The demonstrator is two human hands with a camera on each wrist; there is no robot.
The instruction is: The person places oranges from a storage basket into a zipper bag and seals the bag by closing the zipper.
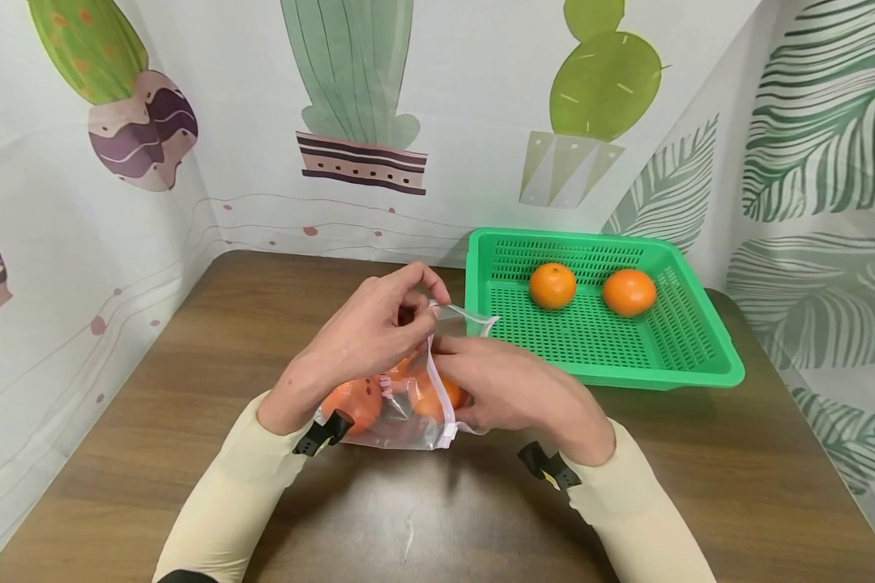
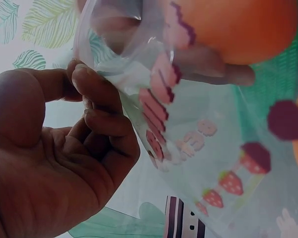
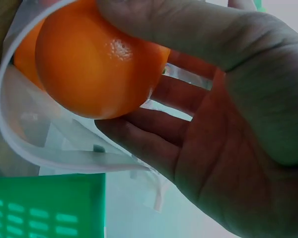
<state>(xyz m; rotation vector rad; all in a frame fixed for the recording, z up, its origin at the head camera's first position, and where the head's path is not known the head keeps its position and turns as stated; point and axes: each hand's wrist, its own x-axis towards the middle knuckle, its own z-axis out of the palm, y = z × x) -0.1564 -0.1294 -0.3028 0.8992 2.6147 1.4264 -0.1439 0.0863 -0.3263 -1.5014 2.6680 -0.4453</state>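
Note:
A clear zip bag point(image 1: 401, 433) with a pale pink rim and printed strawberries lies on the table, its mouth facing right. My left hand point(image 1: 368, 328) pinches the bag's upper rim between thumb and fingertips, as the left wrist view point(image 2: 89, 129) also shows. Reaching into the mouth, my right hand point(image 1: 518, 385) grips an orange point(image 3: 99, 64), thumb on one side and fingers on the other. Further inside the bag sits another orange point(image 1: 357, 401); glare and print partly hide the contents.
Behind and to the right stands a green plastic basket point(image 1: 700, 376) with two oranges, a left one point(image 1: 552, 285) and a right one point(image 1: 629, 292). The wooden table point(image 1: 153, 405) meets a cloth backdrop printed with cacti point(image 1: 350, 73) at its far edge.

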